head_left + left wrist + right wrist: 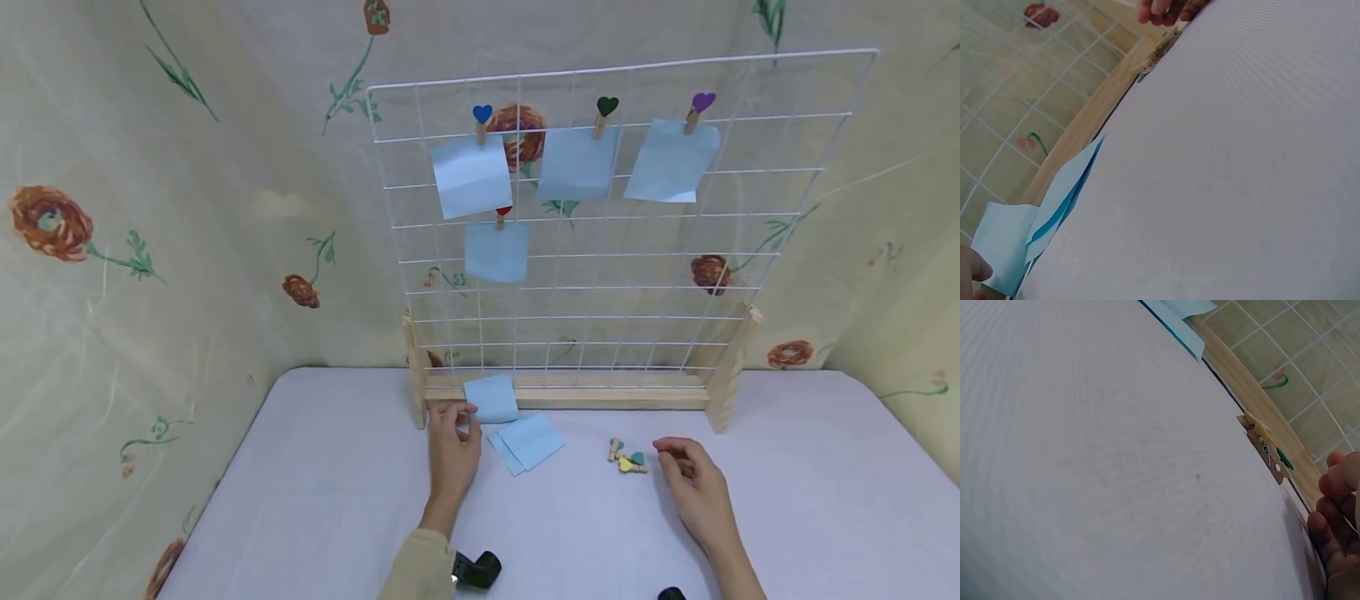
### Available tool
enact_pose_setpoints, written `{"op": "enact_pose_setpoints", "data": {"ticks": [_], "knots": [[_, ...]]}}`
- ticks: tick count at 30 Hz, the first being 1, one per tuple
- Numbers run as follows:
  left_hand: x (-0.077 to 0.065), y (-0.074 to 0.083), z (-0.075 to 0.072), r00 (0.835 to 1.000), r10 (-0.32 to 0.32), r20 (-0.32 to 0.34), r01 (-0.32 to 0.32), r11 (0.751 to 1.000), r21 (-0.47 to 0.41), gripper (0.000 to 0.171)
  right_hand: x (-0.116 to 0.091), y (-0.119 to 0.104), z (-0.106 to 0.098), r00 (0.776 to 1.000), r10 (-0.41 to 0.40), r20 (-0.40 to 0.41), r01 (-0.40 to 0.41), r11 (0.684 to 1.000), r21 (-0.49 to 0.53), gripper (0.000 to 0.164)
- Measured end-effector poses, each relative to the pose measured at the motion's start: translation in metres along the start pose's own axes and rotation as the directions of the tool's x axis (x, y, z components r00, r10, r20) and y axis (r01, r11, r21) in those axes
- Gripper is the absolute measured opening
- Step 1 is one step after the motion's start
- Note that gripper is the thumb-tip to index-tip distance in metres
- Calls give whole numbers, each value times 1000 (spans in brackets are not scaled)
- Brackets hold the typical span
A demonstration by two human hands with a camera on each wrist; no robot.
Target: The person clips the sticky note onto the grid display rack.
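Observation:
My left hand point(455, 450) pinches the edge of a light blue paper note point(492, 398), which stands tilted up before the wooden base; in the left wrist view the thumb lies over the note's corner point(1004, 244). Just right of this hand, more blue notes point(534, 442) lie overlapping on the table. My right hand point(696, 492) hovers with loosely curled fingers and nothing visible in them. Beside its fingertips are several small wooden clothespins point(627, 458) with green and yellow hearts, also seen as a clothespin cluster point(1265, 449) in the right wrist view.
Behind the hands stands a white wire grid point(600, 287) on a wooden stand point(600, 398). Heart clothespins, such as the purple one point(702, 102), hold several blue notes point(577, 164) on it. A white cloth covers the table point(337, 500); a flowered curtain point(225, 317) hangs around it.

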State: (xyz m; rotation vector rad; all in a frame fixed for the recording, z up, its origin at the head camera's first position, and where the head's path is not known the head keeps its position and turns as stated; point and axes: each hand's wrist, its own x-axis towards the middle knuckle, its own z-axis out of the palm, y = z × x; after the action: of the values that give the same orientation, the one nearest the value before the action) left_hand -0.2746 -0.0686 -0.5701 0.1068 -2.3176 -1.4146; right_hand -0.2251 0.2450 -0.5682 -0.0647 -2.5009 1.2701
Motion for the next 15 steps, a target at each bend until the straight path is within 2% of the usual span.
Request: {"op": "enact_pose_setpoints", "data": {"ticks": [5,15], "knots": [[0,-1,1,999,-23,35,22,999,34,20,1,1,1,1000,-20,-6,20,1000,5,22],[1,-1,0,998,17,64,-22,997,75,26,0,0,1,999,-34,-16,34,999,19,22]]}}
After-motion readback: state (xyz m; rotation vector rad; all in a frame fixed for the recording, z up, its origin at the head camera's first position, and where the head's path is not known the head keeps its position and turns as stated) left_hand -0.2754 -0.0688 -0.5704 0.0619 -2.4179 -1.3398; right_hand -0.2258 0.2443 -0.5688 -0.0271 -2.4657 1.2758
